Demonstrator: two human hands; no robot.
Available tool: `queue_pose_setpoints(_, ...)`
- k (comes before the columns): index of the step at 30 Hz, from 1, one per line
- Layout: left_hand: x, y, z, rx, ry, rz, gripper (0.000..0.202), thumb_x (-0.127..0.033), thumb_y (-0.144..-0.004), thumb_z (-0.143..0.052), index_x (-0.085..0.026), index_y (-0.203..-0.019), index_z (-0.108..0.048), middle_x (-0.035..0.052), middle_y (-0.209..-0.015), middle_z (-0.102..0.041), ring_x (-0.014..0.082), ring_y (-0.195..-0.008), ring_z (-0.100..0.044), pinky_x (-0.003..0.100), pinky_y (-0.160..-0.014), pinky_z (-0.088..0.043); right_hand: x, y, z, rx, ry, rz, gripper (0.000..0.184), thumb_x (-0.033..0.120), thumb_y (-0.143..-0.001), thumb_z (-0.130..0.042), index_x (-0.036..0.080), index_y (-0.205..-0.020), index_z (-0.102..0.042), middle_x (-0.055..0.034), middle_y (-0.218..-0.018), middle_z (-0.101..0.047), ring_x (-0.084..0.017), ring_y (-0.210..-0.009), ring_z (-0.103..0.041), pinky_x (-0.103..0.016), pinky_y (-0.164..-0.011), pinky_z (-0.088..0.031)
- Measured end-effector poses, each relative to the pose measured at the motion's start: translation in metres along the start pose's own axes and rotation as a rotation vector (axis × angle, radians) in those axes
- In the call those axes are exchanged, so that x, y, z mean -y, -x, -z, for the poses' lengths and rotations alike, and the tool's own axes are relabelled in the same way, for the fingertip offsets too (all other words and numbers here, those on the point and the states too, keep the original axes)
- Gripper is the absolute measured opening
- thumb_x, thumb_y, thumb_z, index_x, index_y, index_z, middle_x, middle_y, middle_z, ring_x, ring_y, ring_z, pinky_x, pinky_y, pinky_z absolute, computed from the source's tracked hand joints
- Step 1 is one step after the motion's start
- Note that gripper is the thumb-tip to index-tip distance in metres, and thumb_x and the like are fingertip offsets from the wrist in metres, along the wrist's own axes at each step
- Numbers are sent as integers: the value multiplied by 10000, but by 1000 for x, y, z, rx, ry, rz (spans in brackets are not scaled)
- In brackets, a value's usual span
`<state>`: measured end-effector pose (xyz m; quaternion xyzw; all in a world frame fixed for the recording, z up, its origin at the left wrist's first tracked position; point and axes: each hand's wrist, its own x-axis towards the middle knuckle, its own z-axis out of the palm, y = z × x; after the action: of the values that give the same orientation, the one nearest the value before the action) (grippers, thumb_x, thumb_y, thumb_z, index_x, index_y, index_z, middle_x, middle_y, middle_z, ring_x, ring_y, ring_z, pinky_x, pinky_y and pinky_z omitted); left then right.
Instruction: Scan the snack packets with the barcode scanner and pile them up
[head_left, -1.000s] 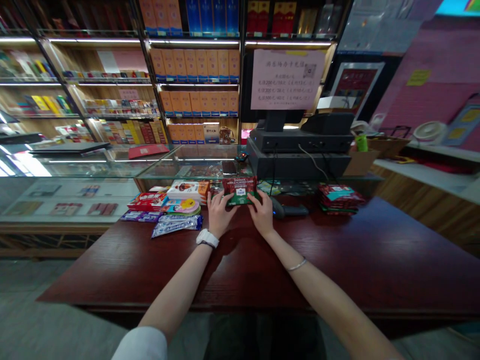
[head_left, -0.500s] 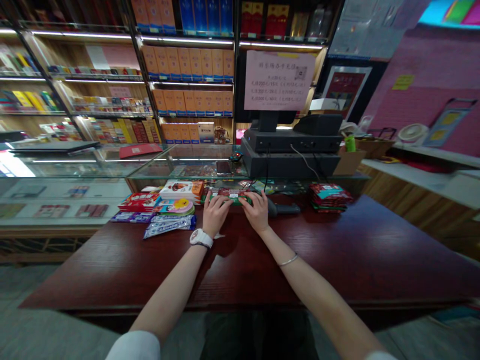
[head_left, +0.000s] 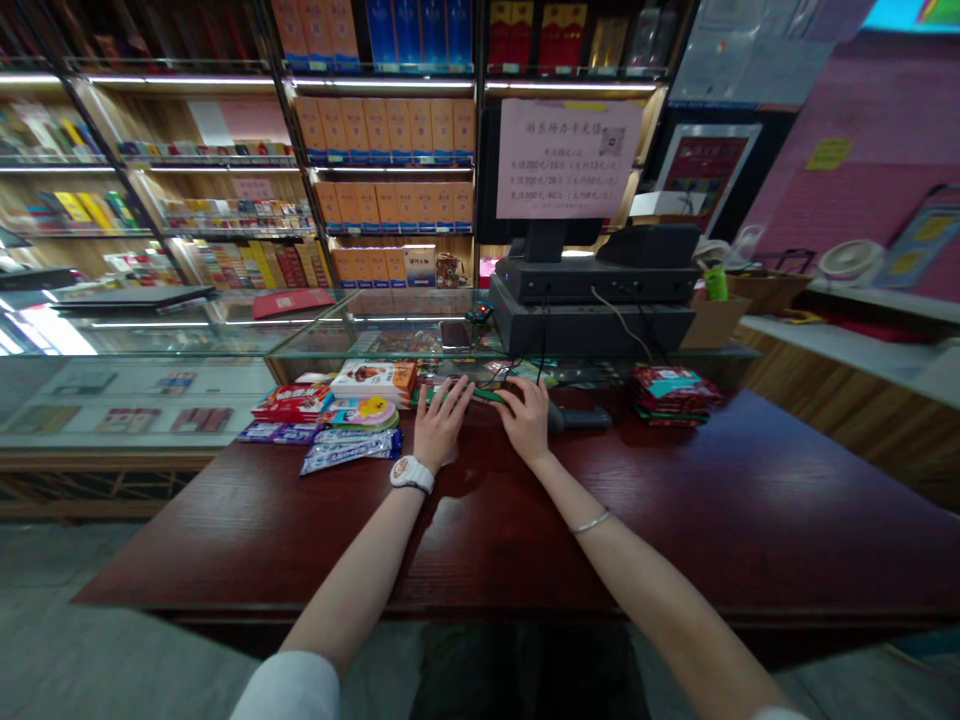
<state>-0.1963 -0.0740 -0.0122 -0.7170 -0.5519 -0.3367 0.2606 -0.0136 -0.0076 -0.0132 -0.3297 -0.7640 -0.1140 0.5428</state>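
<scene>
A flat packet with a green edge [head_left: 489, 395] lies near the back of the dark red tabletop, largely hidden by my hands. My left hand [head_left: 439, 425] rests over its left part, fingers stretched out and somewhat apart. The right end is pinched between the thumb and fingers of my right hand [head_left: 527, 420]. Left of my left hand are a white and orange box [head_left: 373, 380], a red packet [head_left: 291, 403], a colourful packet with a yellow figure [head_left: 364, 411] and blue-and-white wrapped sticks [head_left: 351, 449]. A dark handheld scanner [head_left: 581, 416] lies just right of my right hand.
A pile of red-brown packets [head_left: 670, 395] sits on the right of the table [head_left: 675, 510]. Behind it, a glass counter carries a monitor with a paper sign [head_left: 568, 160] and a black till base [head_left: 592, 325]. Cables hang near my right hand. Stocked shelves stand behind.
The packet's red-brown printed face, visible between my hands before, is now mostly out of sight, with a green edge showing. My left hand has spread over it. The view has shifted slightly.
</scene>
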Motion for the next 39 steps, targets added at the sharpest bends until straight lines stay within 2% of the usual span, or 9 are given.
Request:
queue_pose_setpoints(5,1,1,-8,93,-34,10,660,-147,-922,-432,-281,-1542,-251,47,-1559,-371,246,-1473,-287,540,-1246,-28,-2,-3,-3,-32,-99,-116,176,328,-929,-553,252,-933,-711,-88,-1174,-633,-254,-1135,-568,-579,-1135,-286)
queue_pose_setpoints(10,5,2,-15,73,-43,-21,663,-148,-897,-478,-336,-1514,-323,36,-1570,-355,278,-1494,-212,575,-1235,-42,-1,-4,-4,-22,-106,-144,190,329,-936,-540,245,-930,-710,-99,-1194,-626,-258,-1151,-567,-567,-1123,-315)
queue_pose_setpoints(14,9,2,-16,30,-36,-44,638,-176,-882,-532,-359,-1477,-395,37,-1544,-411,330,-1504,-130,621,-1218,-44,2,-3,-6,-32,-142,-153,202,343,-942,-536,242,-930,-710,-99,-1189,-633,-254,-1163,-574,-574,-1141,-290)
queue_pose_setpoints(18,8,0,-13,25,-26,-28,607,-170,-890,-525,-369,-1456,-429,50,-1503,-472,343,-1491,-199,659,-1200,-12,3,-3,-5,-21,-177,-164,225,363,-947,-528,235,-942,-713,-109,-1222,-631,-259,-1191,-568,-578,-1153,-265)
queue_pose_setpoints(21,6,-2,-11,26,-23,-11,610,-156,-894,-506,-373,-1458,-422,44,-1486,-494,340,-1482,-235,672,-1190,15,4,-4,-1,45,-129,-127,285,371,-947,-530,244,-1166,-663,-121,-1391,-544,-274,-1316,-479,-573,-1157,-260)
queue_pose_setpoints(25,3,-5,-7,34,-16,18,635,-168,-879,-517,-343,-1478,-397,50,-1488,-491,352,-1485,-217,679,-1182,18,7,-5,7,215,0,67,625,371,-877,-654,254,-1451,-435,-123,-1547,-381,-302,-1459,-283,-570,-1187,-205)
queue_pose_setpoints(30,4,-7,1,87,-6,50,748,-158,-799,-575,-291,-1503,-359,72,-1506,-464,354,-1487,-208,655,-1190,18,9,-3,9,373,84,173,873,258,-735,-795,324,-1491,-363,-76,-1598,-294,-341,-1500,-142,-601,-1190,-184)
queue_pose_setpoints(35,6,-7,4,145,25,74,823,-204,-750,-615,-243,-1518,-323,83,-1495,-473,346,-1466,-262,625,-1200,21,6,-2,7,404,108,141,833,192,-729,-768,307,-1468,-403,-107,-1553,-364,-334,-1483,-213,-605,-1193,-169)
queue_pose_setpoints(39,6,-8,3,166,50,80,826,-208,-738,-625,-239,-1510,-334,95,-1478,-489,338,-1435,-326,635,-1195,21,2,-2,8,425,91,143,694,168,-727,-736,258,-1377,-509,-128,-1527,-397,-331,-1475,-236,-618,-1185,-183)
